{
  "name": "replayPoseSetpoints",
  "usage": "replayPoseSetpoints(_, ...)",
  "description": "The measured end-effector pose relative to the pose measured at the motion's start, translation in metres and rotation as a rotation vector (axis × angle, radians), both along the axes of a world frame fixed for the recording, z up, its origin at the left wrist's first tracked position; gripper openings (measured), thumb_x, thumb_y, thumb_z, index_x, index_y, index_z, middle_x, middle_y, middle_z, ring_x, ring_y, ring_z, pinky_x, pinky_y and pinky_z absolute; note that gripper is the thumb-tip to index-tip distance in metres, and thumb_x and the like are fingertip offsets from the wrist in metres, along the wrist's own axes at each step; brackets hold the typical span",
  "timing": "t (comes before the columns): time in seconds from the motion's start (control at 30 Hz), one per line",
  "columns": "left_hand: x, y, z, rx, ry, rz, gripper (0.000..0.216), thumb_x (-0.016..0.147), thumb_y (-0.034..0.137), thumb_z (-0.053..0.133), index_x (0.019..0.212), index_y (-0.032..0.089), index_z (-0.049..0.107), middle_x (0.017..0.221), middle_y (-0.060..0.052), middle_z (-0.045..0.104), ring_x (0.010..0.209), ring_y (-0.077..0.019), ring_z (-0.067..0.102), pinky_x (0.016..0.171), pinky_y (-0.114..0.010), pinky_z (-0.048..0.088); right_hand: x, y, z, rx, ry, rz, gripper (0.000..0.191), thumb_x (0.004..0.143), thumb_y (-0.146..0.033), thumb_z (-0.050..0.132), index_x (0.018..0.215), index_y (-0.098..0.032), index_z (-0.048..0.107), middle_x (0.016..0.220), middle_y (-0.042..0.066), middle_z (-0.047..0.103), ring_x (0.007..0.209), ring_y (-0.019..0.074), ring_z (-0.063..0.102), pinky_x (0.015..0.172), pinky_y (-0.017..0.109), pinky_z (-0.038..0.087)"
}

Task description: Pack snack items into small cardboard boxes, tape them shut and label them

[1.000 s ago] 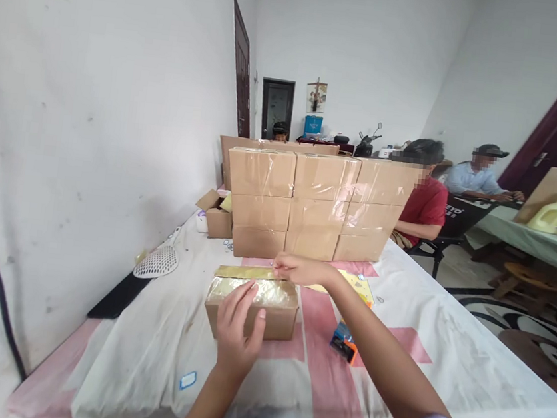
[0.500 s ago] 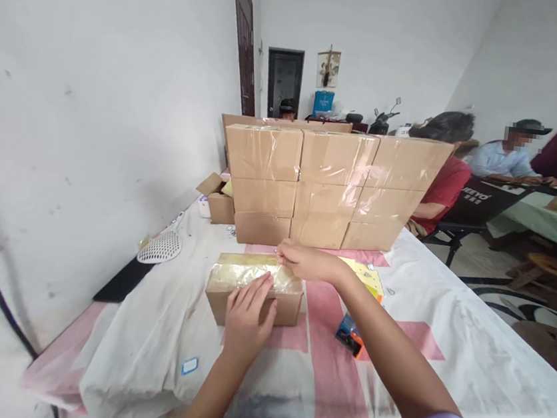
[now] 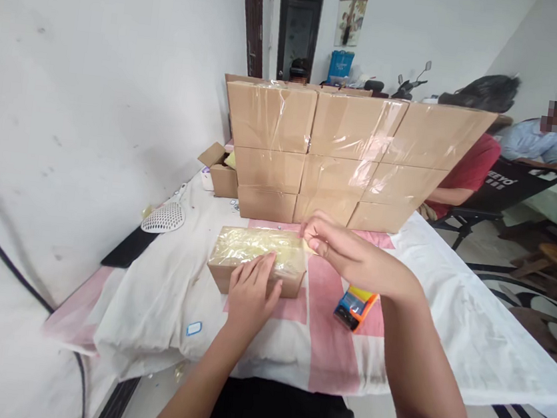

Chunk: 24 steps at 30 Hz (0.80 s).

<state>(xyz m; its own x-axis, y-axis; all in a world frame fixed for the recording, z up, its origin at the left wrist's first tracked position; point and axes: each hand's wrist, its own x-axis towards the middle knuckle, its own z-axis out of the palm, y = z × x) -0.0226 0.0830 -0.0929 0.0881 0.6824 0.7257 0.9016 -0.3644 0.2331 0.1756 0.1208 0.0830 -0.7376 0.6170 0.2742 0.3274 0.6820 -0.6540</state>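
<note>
A small cardboard box lies on the cloth-covered table in front of me, its top covered with crinkled clear tape. My left hand lies flat on the box's near edge, fingers stretched over the top. My right hand hovers at the box's far right corner, its fingers pinched on the end of the tape. An orange and blue tape dispenser lies on the table just right of the box.
A wall of taped cardboard boxes stands across the table behind the small box. An open small box and a white perforated scoop lie at the left by the wall. Other people sit at the right.
My right hand has moved right and lifted off the box's far edge, fingers still pinched. The left hand stays pressed on the box. My view has tilted downward.
</note>
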Motion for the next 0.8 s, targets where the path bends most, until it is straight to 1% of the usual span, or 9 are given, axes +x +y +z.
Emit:
replayPoseSetpoints(0.1, 0.002, -0.003, -0.003, -0.004, -0.053, 0.01, 0.058, 0.094, 0.025, 0.058, 0.148, 0.014, 0.041, 0.131, -0.012, 0.068, 0.121, -0.0274, 0.061, 0.106, -0.042, 0.033, -0.008, 0.034, -0.009, -0.062, -0.067, 0.029, 0.024, 0.106, -0.035, 0.035, 0.09, -0.022, 0.047, 0.092, 0.002, 0.047, 0.084, 0.0173, 0.045, 0.08, 0.032, 0.041)
replayPoseSetpoints(0.2, 0.006, -0.008, -0.006, 0.002, -0.085, 0.011, 0.071, 0.094, 0.025, 0.058, 0.156, 0.009, 0.026, 0.134, -0.016, 0.065, 0.124, -0.0278, 0.059, 0.106, -0.043, 0.034, -0.028, 0.078, -0.037, -0.073, -0.228, -0.015, 0.02, 0.101, -0.027, 0.041, 0.084, -0.02, 0.05, 0.092, 0.003, 0.047, 0.086, 0.0182, 0.048, 0.086, 0.034, 0.041)
replayPoseSetpoints(0.3, 0.01, -0.013, -0.005, 0.002, 0.012, 0.081, 0.058, 0.093, 0.026, 0.06, 0.148, 0.015, 0.046, 0.146, -0.02, 0.054, 0.122, -0.031, 0.059, 0.103, -0.046, 0.035, -0.045, 0.109, -0.063, -0.077, -0.365, -0.06, 0.018, 0.094, -0.02, 0.048, 0.077, -0.019, 0.052, 0.093, 0.004, 0.048, 0.089, 0.0196, 0.051, 0.088, 0.034, 0.043)
replayPoseSetpoints(0.37, 0.012, -0.014, -0.004, -0.013, 0.071, 0.12, 0.048, 0.092, 0.027, 0.061, 0.139, 0.021, 0.058, 0.15, -0.017, 0.052, 0.119, -0.0322, 0.06, 0.101, -0.047, 0.034, -0.05, 0.117, -0.072, -0.08, -0.409, -0.075, 0.018, 0.093, -0.021, 0.052, 0.075, -0.018, 0.053, 0.094, 0.005, 0.049, 0.087, 0.0191, 0.053, 0.084, 0.032, 0.044)
replayPoseSetpoints(0.57, 0.015, -0.008, -0.004, -0.039, 0.052, 0.085, 0.047, 0.093, 0.027, 0.059, 0.14, 0.021, 0.057, 0.142, -0.009, 0.061, 0.124, -0.03, 0.056, 0.105, -0.048, 0.029, -0.05, 0.114, -0.081, -0.099, -0.381, -0.099, 0.02, 0.093, -0.03, 0.058, 0.078, -0.019, 0.051, 0.103, 0.004, 0.051, 0.078, 0.0141, 0.055, 0.075, 0.027, 0.044)
replayPoseSetpoints(0.63, 0.015, -0.007, -0.004, -0.041, 0.035, 0.077, 0.047, 0.093, 0.028, 0.059, 0.139, 0.021, 0.057, 0.141, -0.008, 0.062, 0.124, -0.0298, 0.056, 0.105, -0.048, 0.028, -0.05, 0.114, -0.086, -0.05, -0.331, -0.189, 0.017, 0.088, -0.031, 0.065, 0.087, -0.019, 0.053, 0.103, 0.004, 0.053, 0.08, 0.0155, 0.056, 0.073, 0.026, 0.043)
replayPoseSetpoints(0.67, 0.015, -0.007, -0.004, -0.043, 0.03, 0.074, 0.047, 0.093, 0.029, 0.059, 0.139, 0.021, 0.058, 0.141, -0.008, 0.062, 0.123, -0.0297, 0.056, 0.106, -0.048, 0.028, -0.049, 0.115, -0.09, -0.012, -0.318, -0.271, 0.022, 0.085, -0.032, 0.069, 0.092, -0.019, 0.053, 0.103, 0.005, 0.055, 0.08, 0.0167, 0.056, 0.071, 0.027, 0.043)
replayPoseSetpoints(0.73, 0.014, -0.008, -0.003, -0.04, 0.029, 0.068, 0.046, 0.093, 0.028, 0.059, 0.138, 0.021, 0.058, 0.14, -0.007, 0.063, 0.122, -0.0294, 0.056, 0.105, -0.048, 0.028, -0.044, 0.121, -0.096, 0.074, -0.326, -0.484, 0.033, 0.082, -0.036, 0.072, 0.101, -0.018, 0.052, 0.1, 0.007, 0.059, 0.079, 0.0194, 0.057, 0.067, 0.028, 0.04)
replayPoseSetpoints(0.8, 0.013, -0.01, -0.003, -0.027, 0.034, 0.066, 0.045, 0.093, 0.028, 0.06, 0.137, 0.021, 0.059, 0.14, -0.006, 0.064, 0.12, -0.029, 0.056, 0.104, -0.047, 0.028, -0.03, 0.132, -0.102, 0.131, -0.365, -0.682, 0.025, 0.086, -0.034, 0.067, 0.1, -0.017, 0.055, 0.098, 0.009, 0.062, 0.079, 0.0211, 0.057, 0.065, 0.028, 0.038)
